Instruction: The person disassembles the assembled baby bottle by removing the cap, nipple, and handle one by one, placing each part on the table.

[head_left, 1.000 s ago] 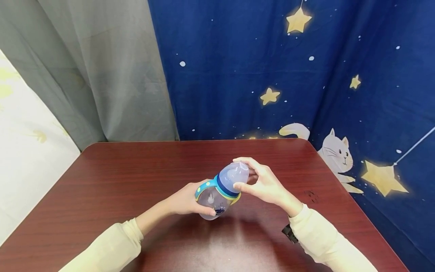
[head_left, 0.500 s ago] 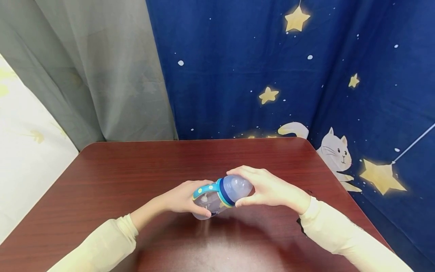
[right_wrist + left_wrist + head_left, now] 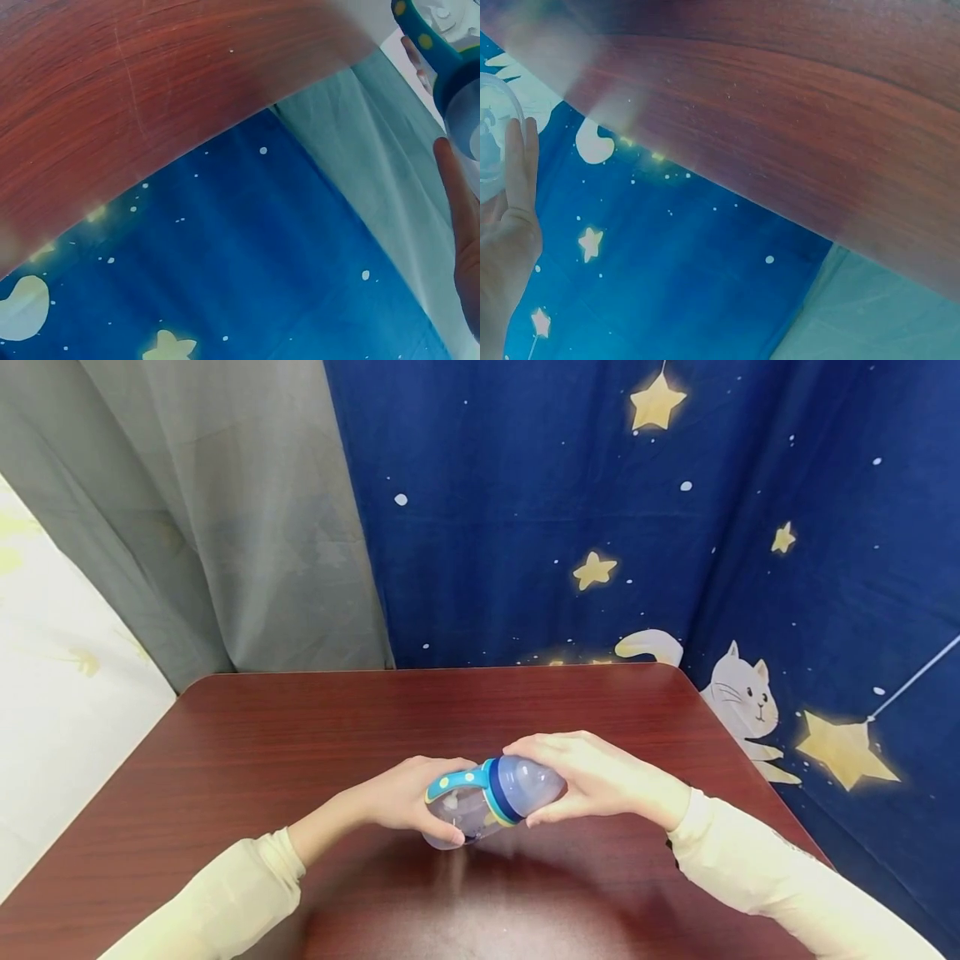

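Observation:
A clear baby bottle (image 3: 472,814) with a dark blue collar, a blue-and-yellow spotted handle (image 3: 456,782) and a pale translucent domed cap (image 3: 531,785) is tilted over the table, its cap end toward the right. My left hand (image 3: 408,795) grips the bottle's body, thumb along the near side. Curled over the cap is my right hand (image 3: 592,777), fingers on the far side and thumb on the near side. In the left wrist view only the bottle's base end (image 3: 495,139) shows beside the fingers. The right wrist view catches the blue collar (image 3: 454,79) and part of the handle.
The dark red wooden table (image 3: 315,718) lies under both hands. Behind it hang a grey curtain (image 3: 277,527) and a blue curtain (image 3: 510,527) printed with stars and a white cat (image 3: 738,693).
The bottle has tipped further toward lying level, its cap end swinging down and right. My right hand has turned and closed more over the cap; the left keeps its grip.

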Demonstrator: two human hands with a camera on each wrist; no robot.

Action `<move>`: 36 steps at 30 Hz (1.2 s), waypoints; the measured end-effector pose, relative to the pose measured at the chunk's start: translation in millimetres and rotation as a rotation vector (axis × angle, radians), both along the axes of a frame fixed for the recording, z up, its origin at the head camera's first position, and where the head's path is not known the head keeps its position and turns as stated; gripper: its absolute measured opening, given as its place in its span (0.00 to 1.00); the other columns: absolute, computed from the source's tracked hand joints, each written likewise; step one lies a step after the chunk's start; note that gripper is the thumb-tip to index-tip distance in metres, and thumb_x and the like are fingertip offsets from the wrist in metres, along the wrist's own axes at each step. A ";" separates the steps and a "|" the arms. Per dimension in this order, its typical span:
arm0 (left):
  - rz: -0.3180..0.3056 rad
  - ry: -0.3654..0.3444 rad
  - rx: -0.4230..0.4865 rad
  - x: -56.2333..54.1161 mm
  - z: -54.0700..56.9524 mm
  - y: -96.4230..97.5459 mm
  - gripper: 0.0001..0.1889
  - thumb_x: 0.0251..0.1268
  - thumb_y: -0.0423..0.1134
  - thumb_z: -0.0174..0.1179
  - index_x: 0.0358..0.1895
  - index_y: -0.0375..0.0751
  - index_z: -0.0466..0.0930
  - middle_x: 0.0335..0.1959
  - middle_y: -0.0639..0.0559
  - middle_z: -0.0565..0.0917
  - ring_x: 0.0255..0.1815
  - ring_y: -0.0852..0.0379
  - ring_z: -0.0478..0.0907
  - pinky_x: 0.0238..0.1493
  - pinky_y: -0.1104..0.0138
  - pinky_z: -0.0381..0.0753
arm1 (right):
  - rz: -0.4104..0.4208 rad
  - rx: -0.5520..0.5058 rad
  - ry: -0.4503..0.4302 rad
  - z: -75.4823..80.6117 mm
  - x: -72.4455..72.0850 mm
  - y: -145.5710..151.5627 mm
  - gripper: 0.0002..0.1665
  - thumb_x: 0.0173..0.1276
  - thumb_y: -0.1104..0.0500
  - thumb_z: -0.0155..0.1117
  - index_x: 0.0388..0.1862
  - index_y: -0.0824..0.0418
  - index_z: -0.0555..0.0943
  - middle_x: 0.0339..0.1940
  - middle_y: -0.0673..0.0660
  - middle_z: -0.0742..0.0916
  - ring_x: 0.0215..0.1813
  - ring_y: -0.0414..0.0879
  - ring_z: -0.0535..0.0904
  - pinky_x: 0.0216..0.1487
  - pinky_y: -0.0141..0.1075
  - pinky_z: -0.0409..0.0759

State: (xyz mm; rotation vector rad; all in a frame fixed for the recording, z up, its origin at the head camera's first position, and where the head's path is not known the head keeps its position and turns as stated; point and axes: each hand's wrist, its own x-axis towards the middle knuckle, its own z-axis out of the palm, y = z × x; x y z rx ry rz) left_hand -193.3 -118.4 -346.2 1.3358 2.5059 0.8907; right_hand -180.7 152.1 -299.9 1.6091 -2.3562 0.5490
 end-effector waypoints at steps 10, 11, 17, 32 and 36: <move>-0.006 -0.002 0.006 -3.2 1.7 1.5 0.34 0.39 0.61 0.65 0.54 0.57 0.67 0.37 0.67 0.75 0.36 0.66 0.73 0.33 0.71 0.74 | 0.020 -0.063 0.041 -1.6 -1.1 5.2 0.42 0.43 0.40 0.70 0.54 0.61 0.72 0.49 0.50 0.78 0.44 0.39 0.75 0.38 0.30 0.75; -0.005 -0.002 0.007 -3.4 2.6 1.7 0.35 0.38 0.61 0.65 0.54 0.56 0.67 0.37 0.66 0.75 0.36 0.66 0.73 0.33 0.71 0.74 | 0.024 -0.067 0.044 -1.1 -1.3 5.6 0.42 0.42 0.40 0.70 0.53 0.61 0.72 0.49 0.50 0.78 0.44 0.39 0.75 0.38 0.30 0.75; -0.019 0.006 -0.012 -4.5 9.9 2.7 0.36 0.38 0.61 0.65 0.55 0.55 0.67 0.36 0.64 0.76 0.35 0.65 0.73 0.32 0.71 0.74 | 0.031 -0.088 0.065 -0.1 -0.4 7.6 0.43 0.39 0.42 0.73 0.53 0.61 0.73 0.49 0.50 0.78 0.43 0.39 0.76 0.36 0.29 0.75; 0.057 -0.030 0.020 -11.5 -13.8 -42.4 0.37 0.39 0.59 0.67 0.57 0.53 0.66 0.39 0.56 0.77 0.37 0.62 0.72 0.33 0.68 0.75 | -0.108 -0.158 0.152 23.1 -2.9 43.3 0.45 0.34 0.45 0.77 0.53 0.60 0.74 0.46 0.51 0.79 0.40 0.39 0.75 0.32 0.29 0.74; 0.052 -0.047 0.043 -12.6 -12.4 -40.4 0.38 0.39 0.58 0.67 0.58 0.53 0.65 0.40 0.57 0.76 0.39 0.61 0.72 0.34 0.68 0.75 | -0.122 -0.167 0.161 20.8 -4.6 44.8 0.44 0.34 0.44 0.76 0.52 0.61 0.74 0.45 0.51 0.80 0.39 0.40 0.76 0.31 0.30 0.74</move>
